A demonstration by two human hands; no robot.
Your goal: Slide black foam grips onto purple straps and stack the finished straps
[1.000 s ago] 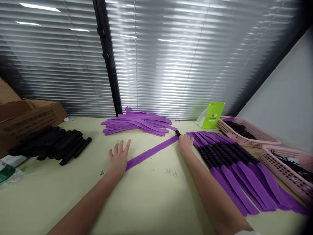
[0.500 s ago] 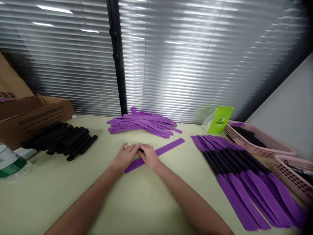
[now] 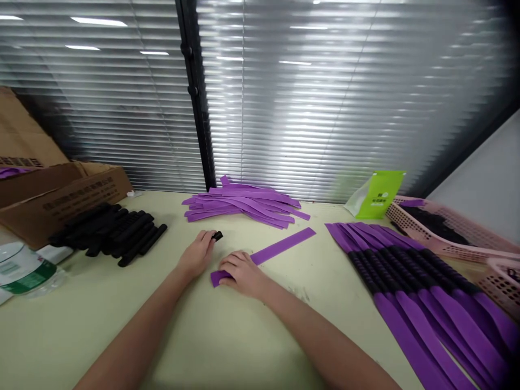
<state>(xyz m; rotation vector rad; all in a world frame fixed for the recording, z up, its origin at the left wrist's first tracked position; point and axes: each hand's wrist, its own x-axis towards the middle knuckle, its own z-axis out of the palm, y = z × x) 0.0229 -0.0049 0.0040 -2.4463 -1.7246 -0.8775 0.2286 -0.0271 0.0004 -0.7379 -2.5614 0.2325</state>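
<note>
A single purple strap (image 3: 280, 246) lies slanted on the pale table (image 3: 227, 336). My right hand (image 3: 240, 272) rests on its near end, fingers curled and pressing it down. My left hand (image 3: 197, 254) sits just left of the strap, pinching a small black piece (image 3: 218, 235) between its fingertips. A loose heap of purple straps (image 3: 244, 200) lies behind my hands by the window. A row of purple straps with black foam grips (image 3: 410, 271) is laid out on the right.
A pile of black foam tubes (image 3: 111, 235) lies at the left beside a cardboard box (image 3: 57, 197) and a plastic bottle (image 3: 24, 271). A green pouch (image 3: 377, 194) and pink baskets (image 3: 442, 227) stand at the back right. Window blinds close off the far side.
My right hand left the strap's far end, came to the near end and pressed it down. My left hand lifted off the strap and now pinches the small black piece.
</note>
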